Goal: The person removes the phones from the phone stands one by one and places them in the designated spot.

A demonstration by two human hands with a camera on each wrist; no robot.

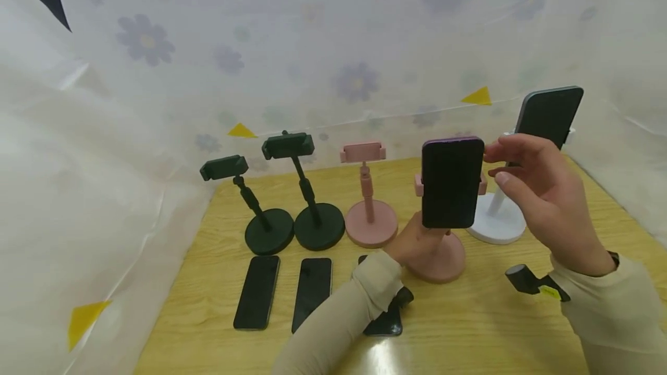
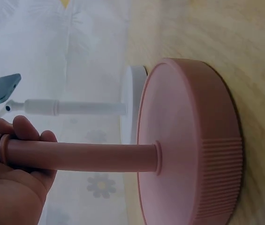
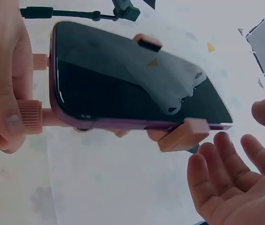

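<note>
A pink phone stand (image 1: pixel 443 259) stands upright on the table, its clamp around a dark phone (image 1: pixel 452 184) with a purple edge. My left hand (image 1: pixel 414 242) grips the stand's pole below the phone; in the left wrist view its fingers wrap the pole (image 2: pixel 85 157) high above the round base. Beside the phone's right edge is my right hand (image 1: pixel 552 201), fingers loosely bent and thumb apart, holding nothing. The right wrist view has these fingertips close to the pink clamp arm (image 3: pixel 186 135).
Right of it, a white stand (image 1: pixel 497 227) bears another phone (image 1: pixel 549 111). Leftward stand a pink stand (image 1: pixel 370 227) and two dark green stands (image 1: pixel 320 230), their clamps without phones. Phones (image 1: pixel 257 291) lie in a row in front, one partly under my left sleeve. A flowered plastic sheet (image 1: pixel 312 45) hangs behind.
</note>
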